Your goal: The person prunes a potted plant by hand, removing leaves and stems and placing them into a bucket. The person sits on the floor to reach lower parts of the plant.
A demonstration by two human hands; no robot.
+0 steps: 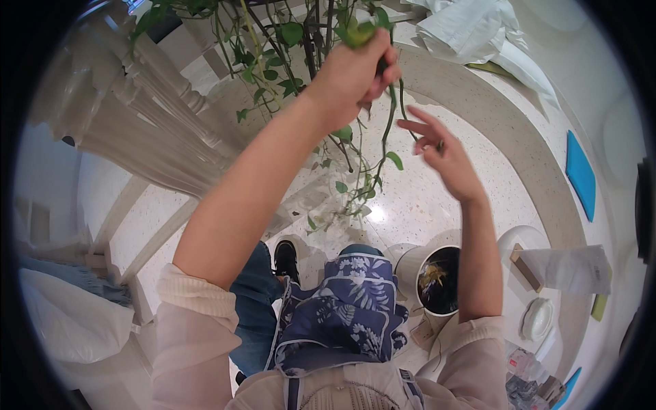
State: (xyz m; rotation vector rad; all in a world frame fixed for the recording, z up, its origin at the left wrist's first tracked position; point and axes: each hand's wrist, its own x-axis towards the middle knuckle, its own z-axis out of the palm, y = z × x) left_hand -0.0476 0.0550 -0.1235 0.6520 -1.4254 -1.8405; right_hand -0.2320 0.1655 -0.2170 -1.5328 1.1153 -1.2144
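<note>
A trailing houseplant [292,35] with green heart-shaped leaves hangs from the top of the view. My left hand [359,72] is closed around some of its stems, with a few leaves showing above the fist. From there a long green vine [388,128] drops toward the floor, ending in small leaves. To the right, my right hand [443,154] has its fingers spread. Its fingertips are beside a thin dark stem [403,97]; whether they touch it cannot be told. A blue floral apron [333,323] covers my lap.
Below my right forearm stands a white bin [410,277] with dried leaves inside. Pale balusters [154,102] rise at the left, near steps [148,230]. At right lie a blue flat item [580,177], a clear plastic bag [576,269] and a white oval dish [538,319]. White plastic sheeting [471,31] lies upper right.
</note>
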